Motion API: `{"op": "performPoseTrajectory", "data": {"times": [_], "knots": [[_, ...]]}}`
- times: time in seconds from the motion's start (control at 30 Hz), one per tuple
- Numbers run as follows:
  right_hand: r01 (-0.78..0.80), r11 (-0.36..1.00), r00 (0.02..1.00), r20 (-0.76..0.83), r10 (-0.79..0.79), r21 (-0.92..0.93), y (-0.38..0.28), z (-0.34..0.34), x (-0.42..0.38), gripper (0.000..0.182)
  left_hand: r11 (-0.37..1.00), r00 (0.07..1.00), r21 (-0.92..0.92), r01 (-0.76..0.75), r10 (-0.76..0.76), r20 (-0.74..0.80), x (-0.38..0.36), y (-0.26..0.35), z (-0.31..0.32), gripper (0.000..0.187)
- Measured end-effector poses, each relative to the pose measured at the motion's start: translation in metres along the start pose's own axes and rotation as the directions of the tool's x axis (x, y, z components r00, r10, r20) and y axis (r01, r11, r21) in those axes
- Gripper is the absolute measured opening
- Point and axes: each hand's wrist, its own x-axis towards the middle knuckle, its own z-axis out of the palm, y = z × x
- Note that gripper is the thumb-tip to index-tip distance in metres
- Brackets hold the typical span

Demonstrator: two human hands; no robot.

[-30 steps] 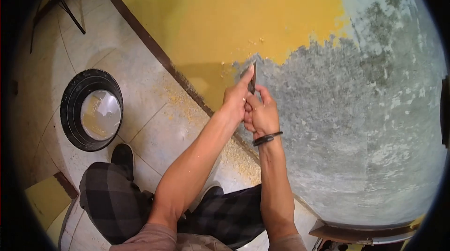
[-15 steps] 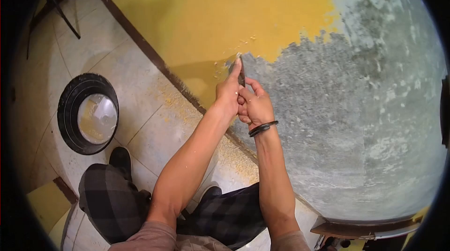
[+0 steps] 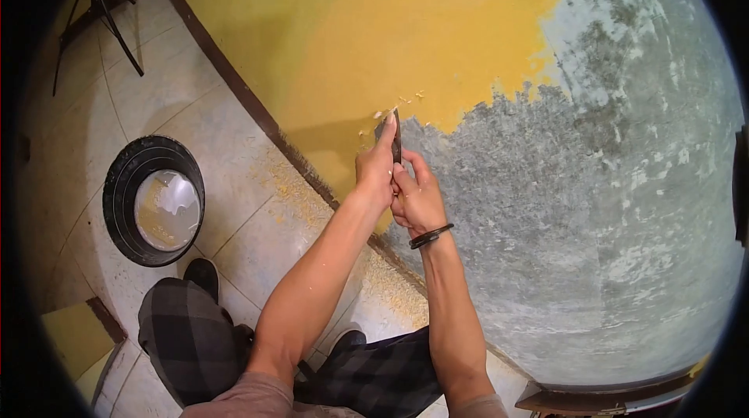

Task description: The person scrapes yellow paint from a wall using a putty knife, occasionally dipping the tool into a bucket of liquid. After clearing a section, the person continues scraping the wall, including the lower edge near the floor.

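Both of my hands are closed around a narrow dark scraper point(image 3: 397, 137), its tip against the wall. My left hand point(image 3: 374, 167) grips it with the thumb stretched along it toward the tip. Below and to the right, my right hand point(image 3: 419, 198) wraps the lower end, which the fingers mostly hide. A black band circles that wrist. Yellow paint point(image 3: 335, 51) meets bare grey wall point(image 3: 530, 176) in a ragged edge beside the tip. Small pale paint flakes point(image 3: 406, 100) cling around it.
A black bucket point(image 3: 117, 203) with whitish liquid and yellow bits stands on the tiled floor at left. Yellow scrapings point(image 3: 292, 192) lie along the brown baseboard point(image 3: 226, 67). A black tripod-like stand point(image 3: 109, 16) is at upper left. My legs and shoes are below.
The whole view has shifted, so the bucket and wall edge sit lower in the picture. The scraper tip has moved slightly up along the paint edge; both hands keep their grip.
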Motion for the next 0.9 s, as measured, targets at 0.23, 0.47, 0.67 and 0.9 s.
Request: {"op": "performPoseTrajectory", "data": {"times": [0.23,0.47,0.67,0.9], "knots": [[-0.018,0.962,0.993,0.116,-0.014,0.272,0.0,-0.026,-0.002,0.034,0.993,0.965,0.086,0.079,-0.098,0.245,-0.003,-0.016,-0.005,0.063],[0.033,0.975,0.998,-0.052,-0.022,0.218,0.006,-0.013,-0.005,0.035,0.99,0.983,0.042,0.137,-0.141,0.115,-0.007,-0.017,-0.001,0.056],[0.0,0.986,0.997,-0.075,0.013,0.17,-0.008,0.007,-0.003,0.032,0.957,0.953,-0.063,0.283,-0.273,0.134,-0.004,-0.001,-0.008,0.052],[-0.019,0.985,0.995,-0.095,0.035,0.17,-0.011,0.008,-0.001,0.033,0.973,0.973,0.013,0.229,-0.23,0.035,-0.012,0.01,-0.001,0.05]]}}
